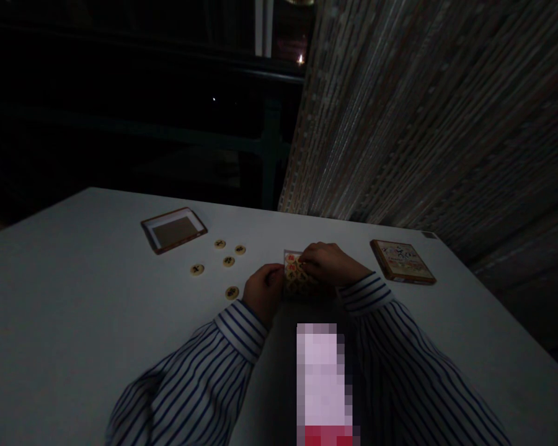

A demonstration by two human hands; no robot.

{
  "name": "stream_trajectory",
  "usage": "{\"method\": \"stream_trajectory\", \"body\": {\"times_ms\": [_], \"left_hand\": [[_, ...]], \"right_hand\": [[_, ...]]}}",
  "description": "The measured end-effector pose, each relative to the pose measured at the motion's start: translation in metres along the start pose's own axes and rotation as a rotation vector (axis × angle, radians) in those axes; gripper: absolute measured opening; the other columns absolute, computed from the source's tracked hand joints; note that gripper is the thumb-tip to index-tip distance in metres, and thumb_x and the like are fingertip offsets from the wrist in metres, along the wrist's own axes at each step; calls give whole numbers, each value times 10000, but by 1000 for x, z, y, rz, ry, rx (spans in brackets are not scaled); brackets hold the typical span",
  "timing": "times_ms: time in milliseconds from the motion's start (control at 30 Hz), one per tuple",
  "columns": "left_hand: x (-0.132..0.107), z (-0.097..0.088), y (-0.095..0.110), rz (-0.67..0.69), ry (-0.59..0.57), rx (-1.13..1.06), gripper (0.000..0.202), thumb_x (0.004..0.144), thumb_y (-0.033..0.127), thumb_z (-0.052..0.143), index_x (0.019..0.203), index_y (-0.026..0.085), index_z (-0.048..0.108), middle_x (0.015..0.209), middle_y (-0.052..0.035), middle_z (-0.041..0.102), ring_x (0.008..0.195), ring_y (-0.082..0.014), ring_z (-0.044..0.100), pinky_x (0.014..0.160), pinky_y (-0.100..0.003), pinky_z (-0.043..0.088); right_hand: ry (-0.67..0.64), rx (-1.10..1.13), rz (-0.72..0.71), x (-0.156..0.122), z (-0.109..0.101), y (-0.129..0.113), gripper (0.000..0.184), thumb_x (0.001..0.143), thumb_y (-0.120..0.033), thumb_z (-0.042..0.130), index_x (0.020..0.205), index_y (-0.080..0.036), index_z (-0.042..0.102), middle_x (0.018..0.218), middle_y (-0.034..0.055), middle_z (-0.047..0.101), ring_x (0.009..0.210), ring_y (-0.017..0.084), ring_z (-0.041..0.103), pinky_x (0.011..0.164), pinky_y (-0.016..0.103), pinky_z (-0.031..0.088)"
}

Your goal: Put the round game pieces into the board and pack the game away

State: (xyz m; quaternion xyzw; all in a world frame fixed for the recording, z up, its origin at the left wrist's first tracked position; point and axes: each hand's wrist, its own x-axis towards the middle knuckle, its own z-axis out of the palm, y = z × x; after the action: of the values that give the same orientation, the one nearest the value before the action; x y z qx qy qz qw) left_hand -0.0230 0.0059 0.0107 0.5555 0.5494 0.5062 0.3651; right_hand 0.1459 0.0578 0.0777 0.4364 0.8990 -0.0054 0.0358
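Observation:
A small clear tray (299,251) filled with round xiangqi pieces (295,272), some with red characters and others with dark ones, sits in front of me. My left hand (263,292) grips the tray's left side with its fingers curled. Over the tray's right part is my right hand (331,263), its fingertips pressed together on the pieces; whether a piece is between them is hidden. Several loose xiangqi pieces (229,262) with dark characters lie left of the tray, the nearest (232,293) close to my left wrist.
An open box half (180,248) with a pale inside lies at the back left of the white table (97,310). The printed box lid (403,262) rests at the right. A string curtain (376,111) hangs behind the table's far edge. The light is dim.

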Motion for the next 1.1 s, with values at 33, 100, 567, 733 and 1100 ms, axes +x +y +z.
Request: {"method": "stream_trajectory", "body": {"times_ms": [33,100,567,733,1100], "left_hand": [[0,0,0,-2,-2,-3,225,733,295,503,838,145,634,750,-55,660,691,-159,601,621,-265,478],[0,-1,0,-6,-10,-1,222,730,293,509,841,146,633,759,-56,661,701,-160,601,633,-266,478],[1,1,-5,-1,-12,-14,232,737,317,507,843,154,634,755,-51,663,695,-154,606,620,-248,478],[1,-1,-3,10,-7,32,216,729,309,511,818,162,641,744,-43,662,693,-154,602,627,-250,472],[0,0,-1,10,5,17,210,727,302,515,814,158,642,741,-44,663,690,-155,604,621,-250,478]], "right_hand": [[-2,0,2,0,0,0,277,818,-298,426,1020,-217,598,1041,75,597,961,194,519,781,295,348],[-2,3,-1,-1,-1,0,272,814,-290,433,1016,-217,600,1044,74,597,966,196,517,785,296,346],[-30,27,15,-1,-4,-3,271,810,-284,439,1010,-216,608,1045,73,599,975,197,515,790,290,344],[-33,17,10,-1,-4,-2,269,812,-274,429,1003,-212,608,1044,74,601,975,197,516,787,289,345],[74,43,49,-7,-13,6,306,834,-301,393,1038,-195,596,1033,74,611,973,193,522,828,300,349]]}}
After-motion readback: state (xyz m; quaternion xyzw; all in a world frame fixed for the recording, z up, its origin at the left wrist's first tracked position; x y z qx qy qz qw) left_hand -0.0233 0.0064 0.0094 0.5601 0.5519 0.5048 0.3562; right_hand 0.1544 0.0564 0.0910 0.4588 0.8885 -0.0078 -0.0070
